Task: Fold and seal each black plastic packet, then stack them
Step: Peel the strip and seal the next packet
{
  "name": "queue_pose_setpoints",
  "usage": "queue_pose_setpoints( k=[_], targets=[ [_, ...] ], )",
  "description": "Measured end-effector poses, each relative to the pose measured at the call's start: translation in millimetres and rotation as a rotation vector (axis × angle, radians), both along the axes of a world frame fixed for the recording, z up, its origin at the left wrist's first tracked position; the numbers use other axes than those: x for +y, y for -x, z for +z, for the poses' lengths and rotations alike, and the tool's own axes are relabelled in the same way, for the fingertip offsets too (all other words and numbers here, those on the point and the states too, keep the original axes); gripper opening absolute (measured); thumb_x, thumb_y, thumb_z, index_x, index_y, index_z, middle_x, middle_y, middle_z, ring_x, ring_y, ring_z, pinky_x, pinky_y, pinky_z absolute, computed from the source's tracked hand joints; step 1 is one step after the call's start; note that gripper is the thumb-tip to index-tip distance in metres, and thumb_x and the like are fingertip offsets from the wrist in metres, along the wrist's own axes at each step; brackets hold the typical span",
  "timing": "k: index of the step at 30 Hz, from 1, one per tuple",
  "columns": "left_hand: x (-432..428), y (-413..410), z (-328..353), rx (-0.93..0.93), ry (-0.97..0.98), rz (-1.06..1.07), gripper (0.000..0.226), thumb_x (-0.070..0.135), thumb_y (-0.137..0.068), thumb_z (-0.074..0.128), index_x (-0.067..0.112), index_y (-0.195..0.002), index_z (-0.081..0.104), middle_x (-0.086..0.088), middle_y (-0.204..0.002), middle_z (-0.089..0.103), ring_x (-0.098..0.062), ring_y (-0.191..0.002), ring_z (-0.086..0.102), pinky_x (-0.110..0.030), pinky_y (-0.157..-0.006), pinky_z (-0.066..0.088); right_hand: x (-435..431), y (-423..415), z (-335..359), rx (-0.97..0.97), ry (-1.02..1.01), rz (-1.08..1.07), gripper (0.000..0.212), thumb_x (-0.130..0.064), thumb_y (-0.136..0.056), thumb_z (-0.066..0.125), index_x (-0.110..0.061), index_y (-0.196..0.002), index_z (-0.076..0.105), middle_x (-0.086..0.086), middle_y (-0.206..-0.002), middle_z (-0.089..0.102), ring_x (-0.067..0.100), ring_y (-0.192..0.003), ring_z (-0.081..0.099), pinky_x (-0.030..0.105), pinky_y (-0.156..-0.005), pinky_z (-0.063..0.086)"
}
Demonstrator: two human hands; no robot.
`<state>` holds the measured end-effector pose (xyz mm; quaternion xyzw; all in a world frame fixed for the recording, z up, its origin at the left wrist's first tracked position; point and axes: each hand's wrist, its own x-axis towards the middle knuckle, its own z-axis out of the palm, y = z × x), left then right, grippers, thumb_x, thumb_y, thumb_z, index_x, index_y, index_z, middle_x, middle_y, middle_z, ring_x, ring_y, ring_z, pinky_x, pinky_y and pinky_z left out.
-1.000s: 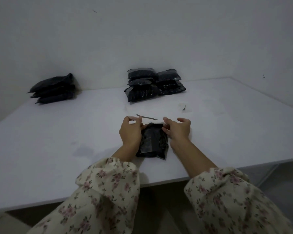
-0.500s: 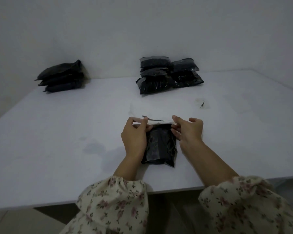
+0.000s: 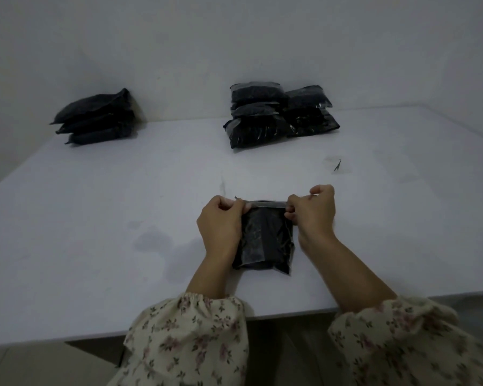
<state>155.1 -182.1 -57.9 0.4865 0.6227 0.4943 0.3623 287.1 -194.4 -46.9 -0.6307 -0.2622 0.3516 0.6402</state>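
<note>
Black packet (image 3: 265,238) lies near the white table's (image 3: 95,218) front edge, its top flap pinched by left hand (image 3: 221,227) and right hand (image 3: 313,215); bare tabletop separates it from two far stacks (image 3: 279,112).

I see a dim, greyish, slightly soft picture; faint shadows sit on the table (image 3: 95,232), and its edges bow.
</note>
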Motion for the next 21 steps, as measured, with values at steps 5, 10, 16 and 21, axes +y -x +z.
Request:
queue_pose_setpoints(
  k=[5, 10, 16, 21],
  targets=[
    [0.7, 0.0, 1.8, 0.017, 0.016, -0.002, 0.021, 0.021, -0.079, 0.069, 0.012, -0.066, 0.057, 0.008, -0.062, 0.059, -0.003, -0.062, 0.051, -0.006, -0.053, 0.037, 0.5, 1.1, -5.0, -0.141, 0.013, -0.008, 0.032, 0.007, -0.082, 0.057, -0.011, -0.099, 0.036, 0.006, -0.073, 0.047, 0.014, -0.053, 0.046, 0.02, -0.044, 0.042],
    [0.0, -0.7, 2.0, 0.023, -0.015, 0.001, 0.025, 0.019, -0.079, 0.069, 0.015, -0.061, 0.053, 0.006, -0.062, 0.057, -0.005, -0.062, 0.05, -0.012, -0.056, 0.037, -3.0, 7.6, -9.6, -0.244, -0.018, -0.044, 0.028, 0.005, -0.083, 0.056, -0.009, -0.098, 0.038, 0.0, -0.07, 0.043, 0.01, -0.057, 0.04, 0.01, -0.046, 0.036],
    [0.0, 0.6, 0.7, 0.06, -0.032, 0.037, 0.021, 0.025, -0.08, 0.067, 0.012, -0.065, 0.061, -0.007, -0.072, 0.064, -0.008, -0.059, 0.052, -0.009, -0.049, 0.037, -8.8, 15.9, -8.6, -0.278, -0.061, -0.094, 0.023, 0.007, -0.086, 0.05, -0.007, -0.097, 0.036, -0.002, -0.069, 0.04, 0.009, -0.056, 0.038, 0.01, -0.044, 0.034],
    [0.0, 1.3, -2.8, 0.064, -0.009, 0.029, 0.021, 0.024, -0.081, 0.064, 0.009, -0.067, 0.06, -0.013, -0.089, 0.065, -0.01, -0.066, 0.053, -0.015, -0.055, 0.036, -8.9, 21.9, -9.2, -0.301, -0.081, -0.135, 0.022, 0.007, -0.087, 0.049, -0.007, -0.096, 0.035, -0.003, -0.067, 0.039, 0.01, -0.054, 0.037, 0.012, -0.044, 0.033]
  ],
)
